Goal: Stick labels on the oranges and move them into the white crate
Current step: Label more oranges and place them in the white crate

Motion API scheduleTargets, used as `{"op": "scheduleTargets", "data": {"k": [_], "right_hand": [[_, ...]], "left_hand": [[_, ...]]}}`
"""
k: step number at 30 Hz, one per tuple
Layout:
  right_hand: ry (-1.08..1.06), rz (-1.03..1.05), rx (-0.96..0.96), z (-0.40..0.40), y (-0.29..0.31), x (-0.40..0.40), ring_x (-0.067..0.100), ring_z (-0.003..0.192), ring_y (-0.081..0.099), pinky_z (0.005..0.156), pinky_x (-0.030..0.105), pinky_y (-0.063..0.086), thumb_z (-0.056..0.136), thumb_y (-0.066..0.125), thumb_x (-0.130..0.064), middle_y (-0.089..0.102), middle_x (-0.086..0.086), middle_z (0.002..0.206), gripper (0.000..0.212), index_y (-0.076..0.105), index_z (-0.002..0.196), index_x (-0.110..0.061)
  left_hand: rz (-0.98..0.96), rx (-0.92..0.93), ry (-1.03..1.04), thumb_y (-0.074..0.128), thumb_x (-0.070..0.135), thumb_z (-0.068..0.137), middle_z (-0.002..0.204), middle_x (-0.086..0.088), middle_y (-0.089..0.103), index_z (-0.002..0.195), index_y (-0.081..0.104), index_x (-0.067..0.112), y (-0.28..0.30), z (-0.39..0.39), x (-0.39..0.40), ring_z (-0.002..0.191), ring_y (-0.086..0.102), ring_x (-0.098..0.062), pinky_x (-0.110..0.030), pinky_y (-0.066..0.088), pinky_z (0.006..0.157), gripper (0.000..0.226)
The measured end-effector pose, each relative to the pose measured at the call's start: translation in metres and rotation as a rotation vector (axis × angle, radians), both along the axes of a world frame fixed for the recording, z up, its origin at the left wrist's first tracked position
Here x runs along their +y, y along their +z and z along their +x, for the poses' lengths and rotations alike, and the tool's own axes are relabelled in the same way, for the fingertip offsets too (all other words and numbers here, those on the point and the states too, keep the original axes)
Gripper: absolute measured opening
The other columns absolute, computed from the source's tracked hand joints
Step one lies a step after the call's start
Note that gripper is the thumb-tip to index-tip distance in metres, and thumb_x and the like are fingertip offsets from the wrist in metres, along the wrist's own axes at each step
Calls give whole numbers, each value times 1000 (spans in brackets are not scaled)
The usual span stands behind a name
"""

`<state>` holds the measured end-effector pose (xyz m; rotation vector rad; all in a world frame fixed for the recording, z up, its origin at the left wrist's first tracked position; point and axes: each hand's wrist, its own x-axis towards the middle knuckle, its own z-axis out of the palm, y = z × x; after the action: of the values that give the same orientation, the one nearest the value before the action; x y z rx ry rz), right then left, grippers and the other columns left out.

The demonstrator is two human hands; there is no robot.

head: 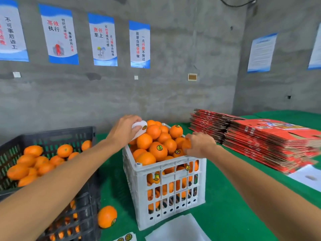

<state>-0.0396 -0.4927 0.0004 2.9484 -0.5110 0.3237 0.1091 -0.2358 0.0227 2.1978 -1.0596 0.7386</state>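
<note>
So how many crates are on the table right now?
2. A white crate sits at centre, heaped with oranges; a black crate stands at the left, partly filled with oranges. No other crate shows, though arms block part of the view.

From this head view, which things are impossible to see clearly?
- Design on the label sheet: the left hand grips it and covers most of it.
- Orange under the right hand: fingers hide whether it has a label.
- Bottom of the white crate: piled oranges and slats hide it.
- Black crate: cut off by the left edge, partly behind the forearm.
- Small poster text: too small.
</note>
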Motion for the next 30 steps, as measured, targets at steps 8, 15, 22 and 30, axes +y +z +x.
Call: {"op": "scheduleTargets", "data": {"k": [8,15,22,30], "right_hand": [[306,14,-355,57,28,69,30,125,57,98,40,46,104,47,-37,63,6,134,38,60,134,-20],[647,332,-503,134,23,192,25,117,61,92,40,49,104,54,-38,66,3,126,36,62,133,-19],[773,604,-535,198,12,287,28,95,64,80,45,53,100,59,-31,69,7,102,23,69,110,-13],[786,893,-434,251,-11,347,19,82,66,75,40,54,93,65,-15,75,8,84,15,77,86,-7]], "left_hand": [[-119,139,-10,68,22,97,108,-1,75,107,77,13,4,15,22,100,64,-15,-30,50,85,16],[-517,473,14,69,9,95,88,-4,71,89,72,9,7,39,90,83,62,-13,-29,48,81,7],[-793,712,24,72,-2,87,99,-18,74,99,66,13,-2,72,191,83,66,-25,-37,51,79,19],[-745,740,118,64,-16,87,89,-14,72,126,60,-3,-34,106,250,73,67,-18,-29,53,68,41]]}}
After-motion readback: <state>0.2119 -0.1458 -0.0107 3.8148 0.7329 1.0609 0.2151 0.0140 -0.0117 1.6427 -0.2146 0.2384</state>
